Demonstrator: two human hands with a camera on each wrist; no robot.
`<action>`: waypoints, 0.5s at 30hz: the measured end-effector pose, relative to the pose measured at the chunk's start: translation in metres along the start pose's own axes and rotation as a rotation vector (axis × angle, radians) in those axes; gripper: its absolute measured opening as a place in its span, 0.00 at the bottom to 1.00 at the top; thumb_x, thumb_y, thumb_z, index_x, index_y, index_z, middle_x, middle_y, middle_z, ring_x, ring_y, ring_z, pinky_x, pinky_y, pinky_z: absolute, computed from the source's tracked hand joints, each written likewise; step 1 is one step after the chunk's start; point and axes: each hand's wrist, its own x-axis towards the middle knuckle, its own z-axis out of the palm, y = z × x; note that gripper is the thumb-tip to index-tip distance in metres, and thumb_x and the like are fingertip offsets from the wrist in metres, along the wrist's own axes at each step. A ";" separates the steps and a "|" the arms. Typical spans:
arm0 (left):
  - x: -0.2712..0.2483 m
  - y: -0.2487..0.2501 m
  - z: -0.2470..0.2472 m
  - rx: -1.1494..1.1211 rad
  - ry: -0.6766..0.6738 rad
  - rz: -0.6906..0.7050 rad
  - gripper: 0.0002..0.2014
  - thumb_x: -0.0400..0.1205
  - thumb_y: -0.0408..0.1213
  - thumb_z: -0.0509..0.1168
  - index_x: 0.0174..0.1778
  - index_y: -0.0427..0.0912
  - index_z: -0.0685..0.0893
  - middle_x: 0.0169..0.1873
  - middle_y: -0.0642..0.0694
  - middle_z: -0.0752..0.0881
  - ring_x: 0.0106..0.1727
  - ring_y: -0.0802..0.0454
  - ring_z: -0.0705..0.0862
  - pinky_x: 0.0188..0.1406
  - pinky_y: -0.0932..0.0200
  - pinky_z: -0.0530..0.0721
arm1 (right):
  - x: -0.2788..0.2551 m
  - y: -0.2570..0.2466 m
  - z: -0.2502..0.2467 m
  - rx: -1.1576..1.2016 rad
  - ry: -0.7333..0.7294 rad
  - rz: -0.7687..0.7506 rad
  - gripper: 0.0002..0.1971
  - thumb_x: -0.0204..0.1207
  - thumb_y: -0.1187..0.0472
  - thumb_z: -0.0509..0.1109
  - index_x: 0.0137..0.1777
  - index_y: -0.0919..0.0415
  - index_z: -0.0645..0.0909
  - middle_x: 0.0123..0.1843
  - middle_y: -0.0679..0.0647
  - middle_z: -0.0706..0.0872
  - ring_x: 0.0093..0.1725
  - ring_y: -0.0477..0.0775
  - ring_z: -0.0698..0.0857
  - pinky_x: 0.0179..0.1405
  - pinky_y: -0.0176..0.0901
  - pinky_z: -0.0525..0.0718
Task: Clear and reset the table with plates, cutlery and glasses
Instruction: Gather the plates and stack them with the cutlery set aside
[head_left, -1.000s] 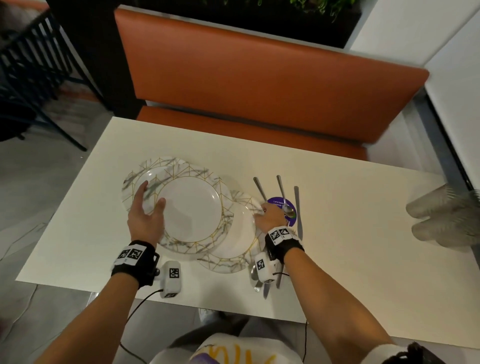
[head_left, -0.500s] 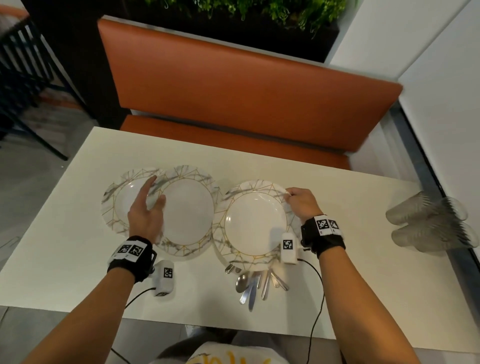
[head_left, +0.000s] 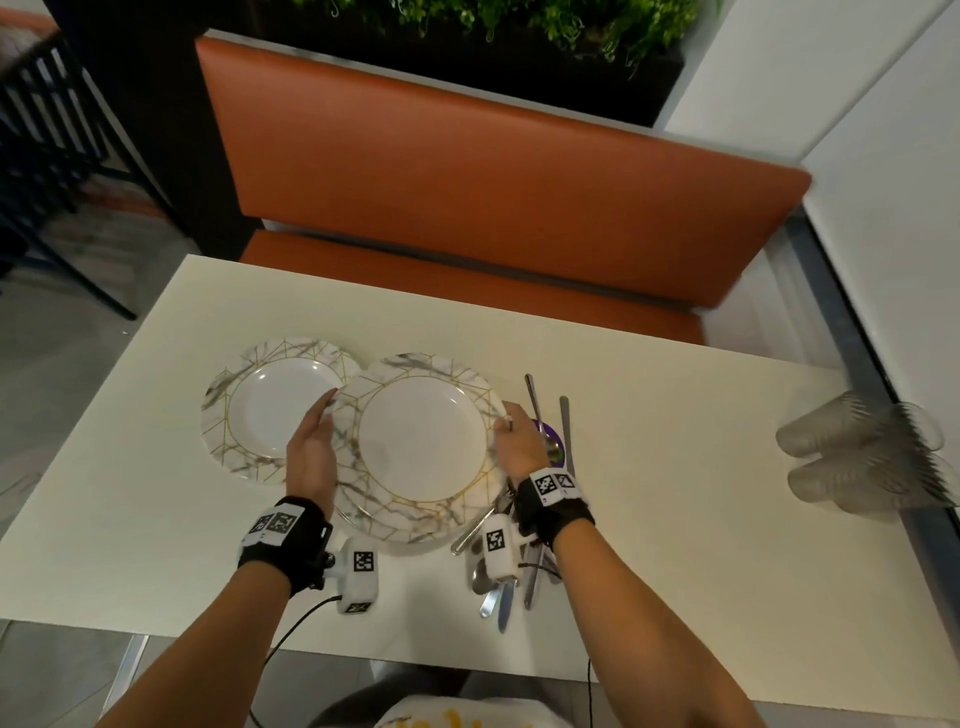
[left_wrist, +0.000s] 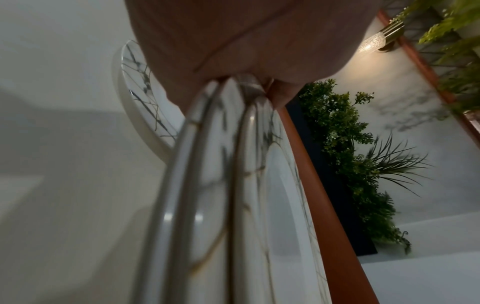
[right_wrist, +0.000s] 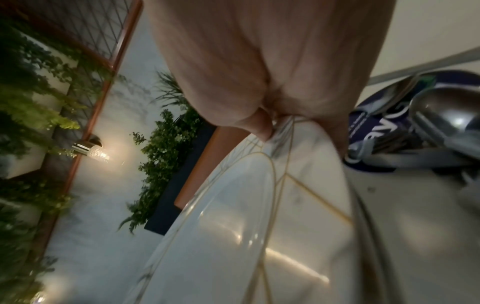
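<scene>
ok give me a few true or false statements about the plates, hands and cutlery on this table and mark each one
1. Both hands hold the same plate stack. True: the left hand and right hand grip opposite rims of the stacked plates.
2. The stack is a single plate. False: the left wrist view shows two rims together.
3. Another plate lies on the table to the left. True.
4. The clear cups stand upright in the middle of the table. False: they lie on their sides at the right edge.
5. A spoon rests across a purple coaster. True.
</scene>
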 end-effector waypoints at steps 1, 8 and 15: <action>0.001 -0.001 -0.002 0.021 0.010 0.011 0.20 0.94 0.38 0.53 0.77 0.56 0.82 0.79 0.53 0.79 0.85 0.49 0.69 0.85 0.47 0.65 | 0.000 -0.003 0.006 -0.009 -0.012 -0.010 0.21 0.89 0.65 0.53 0.80 0.57 0.71 0.66 0.58 0.83 0.59 0.55 0.83 0.52 0.42 0.80; 0.008 -0.001 -0.026 -0.022 0.155 -0.046 0.15 0.86 0.48 0.67 0.69 0.57 0.81 0.65 0.48 0.87 0.70 0.42 0.84 0.69 0.44 0.83 | 0.006 -0.021 0.046 -0.020 -0.026 -0.026 0.26 0.87 0.66 0.55 0.82 0.49 0.72 0.81 0.54 0.77 0.76 0.60 0.78 0.74 0.49 0.78; 0.018 -0.003 -0.077 0.184 0.264 0.025 0.34 0.78 0.57 0.77 0.81 0.62 0.74 0.78 0.48 0.81 0.80 0.46 0.77 0.79 0.42 0.77 | 0.015 -0.050 0.100 0.005 -0.097 -0.069 0.24 0.87 0.60 0.58 0.83 0.46 0.72 0.80 0.54 0.77 0.75 0.57 0.78 0.72 0.43 0.78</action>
